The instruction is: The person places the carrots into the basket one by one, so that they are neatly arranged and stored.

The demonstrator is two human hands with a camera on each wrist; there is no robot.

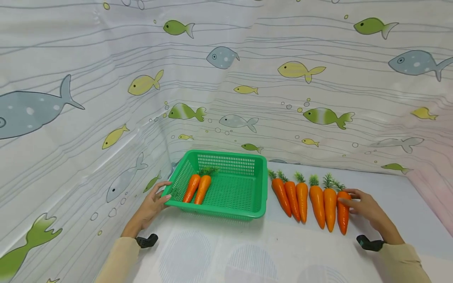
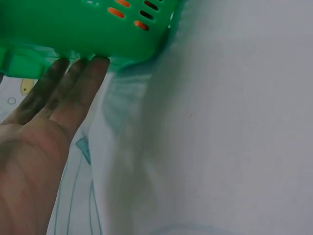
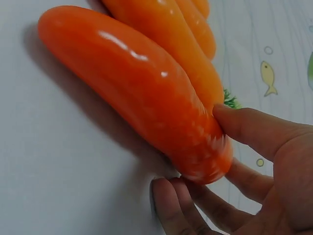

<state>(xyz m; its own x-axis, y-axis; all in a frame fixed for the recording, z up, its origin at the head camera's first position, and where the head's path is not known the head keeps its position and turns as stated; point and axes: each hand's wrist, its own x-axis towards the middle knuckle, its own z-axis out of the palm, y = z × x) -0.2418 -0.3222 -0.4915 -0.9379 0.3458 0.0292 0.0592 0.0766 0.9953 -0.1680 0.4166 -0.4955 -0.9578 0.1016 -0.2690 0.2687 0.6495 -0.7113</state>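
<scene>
At the right end of a row of carrots, my right hand (image 1: 364, 204) pinches the last carrot (image 1: 343, 212) near its leafy top. In the right wrist view the thumb lies on one side of this carrot (image 3: 132, 83) and the other fingers curl at its opposite side. My left hand (image 1: 150, 208) touches the left side of a green plastic basket (image 1: 260, 214). The left wrist view shows straight fingers (image 2: 80, 90) reaching under the basket's rim, while the thumb is hidden there. Inside the basket, two carrots (image 1: 203, 189) lie side by side at the left.
Several more carrots (image 1: 302, 200) with green tops lie between the basket and my right hand. A white patterned cloth (image 1: 219, 251) covers the table. Fish-printed sheeting (image 1: 226, 98) rises behind and along the left.
</scene>
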